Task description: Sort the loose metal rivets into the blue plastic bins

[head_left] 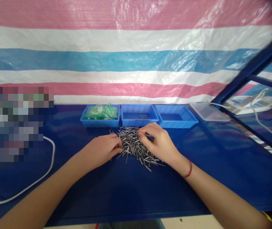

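Observation:
A heap of several thin metal pins [133, 144] lies on the blue table [131, 190], just in front of three blue bins. My left hand [102, 149] rests at the heap's left edge with its fingers curled in, touching the pins. My right hand [158, 141] lies over the heap's right side, with fingertips pinched together on pins near the top of the heap. A red string circles my right wrist.
The left blue bin [100, 115] holds green plastic bags, the middle bin [138, 115] holds a few pins, and the right bin [175, 116] looks bare. A clear lid [208, 112] lies further right. A white cable [47, 168] loops at the left. A striped tarp hangs behind.

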`<move>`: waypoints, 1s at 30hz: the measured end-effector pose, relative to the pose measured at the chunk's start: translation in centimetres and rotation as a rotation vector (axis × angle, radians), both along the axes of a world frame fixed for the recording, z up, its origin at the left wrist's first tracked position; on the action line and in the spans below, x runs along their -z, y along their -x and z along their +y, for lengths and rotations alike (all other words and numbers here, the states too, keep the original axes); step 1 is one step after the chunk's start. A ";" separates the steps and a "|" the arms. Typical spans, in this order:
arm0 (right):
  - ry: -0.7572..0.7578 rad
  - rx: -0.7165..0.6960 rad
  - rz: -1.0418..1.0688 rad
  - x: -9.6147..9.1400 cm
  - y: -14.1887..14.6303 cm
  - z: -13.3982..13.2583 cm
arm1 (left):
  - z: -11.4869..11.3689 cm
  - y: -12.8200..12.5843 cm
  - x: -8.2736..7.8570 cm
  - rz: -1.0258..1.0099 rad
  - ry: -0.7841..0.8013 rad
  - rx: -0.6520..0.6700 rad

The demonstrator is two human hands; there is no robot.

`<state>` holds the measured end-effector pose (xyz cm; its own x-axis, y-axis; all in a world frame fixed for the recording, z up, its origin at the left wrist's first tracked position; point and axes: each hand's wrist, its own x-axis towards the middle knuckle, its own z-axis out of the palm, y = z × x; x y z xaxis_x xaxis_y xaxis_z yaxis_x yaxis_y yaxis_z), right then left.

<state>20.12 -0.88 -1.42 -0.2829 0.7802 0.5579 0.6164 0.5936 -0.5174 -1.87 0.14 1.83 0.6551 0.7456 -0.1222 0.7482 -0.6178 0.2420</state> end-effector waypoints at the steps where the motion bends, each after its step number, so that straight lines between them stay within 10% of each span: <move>1: 0.000 -0.007 -0.003 0.1 0.1 0.0 | -0.1 0.0 0.0 0.000 -0.002 -0.010; 18: 0.046 -0.110 -0.027 0.4 1.5 -1.1 | -0.8 -0.8 1.3 -0.047 -0.169 0.024; 30: 0.163 -0.057 0.098 0.7 1.4 -1.4 | -0.4 -1.9 1.3 -0.616 -0.036 -0.091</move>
